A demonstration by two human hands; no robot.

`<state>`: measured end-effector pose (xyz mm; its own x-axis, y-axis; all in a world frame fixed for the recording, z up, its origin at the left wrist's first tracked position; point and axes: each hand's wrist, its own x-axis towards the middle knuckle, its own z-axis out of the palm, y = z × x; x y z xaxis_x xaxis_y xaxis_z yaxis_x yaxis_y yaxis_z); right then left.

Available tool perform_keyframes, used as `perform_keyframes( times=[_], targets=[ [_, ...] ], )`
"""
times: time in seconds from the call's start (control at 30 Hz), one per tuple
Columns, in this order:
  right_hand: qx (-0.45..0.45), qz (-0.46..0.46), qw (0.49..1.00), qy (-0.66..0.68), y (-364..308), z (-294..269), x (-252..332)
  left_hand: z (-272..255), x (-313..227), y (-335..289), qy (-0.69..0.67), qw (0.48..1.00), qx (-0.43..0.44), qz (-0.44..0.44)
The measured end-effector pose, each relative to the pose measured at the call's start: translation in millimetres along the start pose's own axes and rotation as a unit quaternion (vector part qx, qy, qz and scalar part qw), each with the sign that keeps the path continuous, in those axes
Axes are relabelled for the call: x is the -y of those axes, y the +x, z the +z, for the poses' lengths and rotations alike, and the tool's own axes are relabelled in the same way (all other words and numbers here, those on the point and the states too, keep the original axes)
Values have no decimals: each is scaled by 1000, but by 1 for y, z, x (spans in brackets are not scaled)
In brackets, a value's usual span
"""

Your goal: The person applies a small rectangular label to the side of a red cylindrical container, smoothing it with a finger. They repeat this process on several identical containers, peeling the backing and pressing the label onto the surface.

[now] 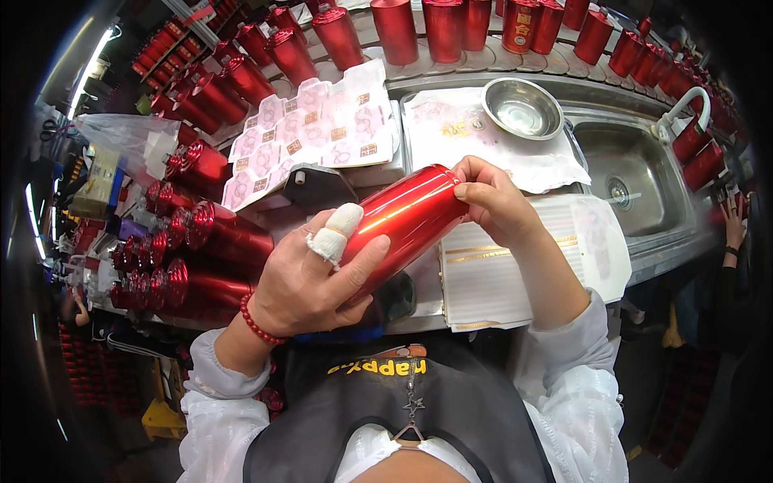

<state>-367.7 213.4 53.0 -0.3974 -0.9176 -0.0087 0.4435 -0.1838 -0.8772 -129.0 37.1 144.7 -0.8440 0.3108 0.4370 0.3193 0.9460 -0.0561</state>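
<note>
A glossy red bottle lies tilted across the space in front of me, its far end pointing up and to the right. My left hand is wrapped round its lower body, with white wrapping on a finger and the thumb along the side. At the upper right end, my right hand has thumb and curled fingers pinched against the rim; whether something small is between them is hidden. Beyond the bottle, a sheet of pink and gold printed decals rests on a raised support.
Several red bottles lie stacked at the left, and more stand on a curved conveyor at the back. A steel bowl sits on wet white paper. Right of it is a sink; striped sheets lie nearer. Another person's hand shows far right.
</note>
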Motion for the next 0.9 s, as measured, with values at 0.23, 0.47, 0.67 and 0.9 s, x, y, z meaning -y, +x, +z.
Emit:
perform_keyframes(
  times=[0.23,0.47,0.67,0.9],
  targets=[
    [-24,-85,991,100,-8,24,-1,1,1,3,41,998,-43,25],
    [-66,-134,982,112,-16,36,-3,15,5,-12,74,991,-100,48],
    [-58,-163,982,74,-24,40,-1,16,6,-22,-19,996,-88,22],
    [-51,-210,975,50,-37,45,-4,37,-15,-36,-676,637,-170,-328]
  ],
)
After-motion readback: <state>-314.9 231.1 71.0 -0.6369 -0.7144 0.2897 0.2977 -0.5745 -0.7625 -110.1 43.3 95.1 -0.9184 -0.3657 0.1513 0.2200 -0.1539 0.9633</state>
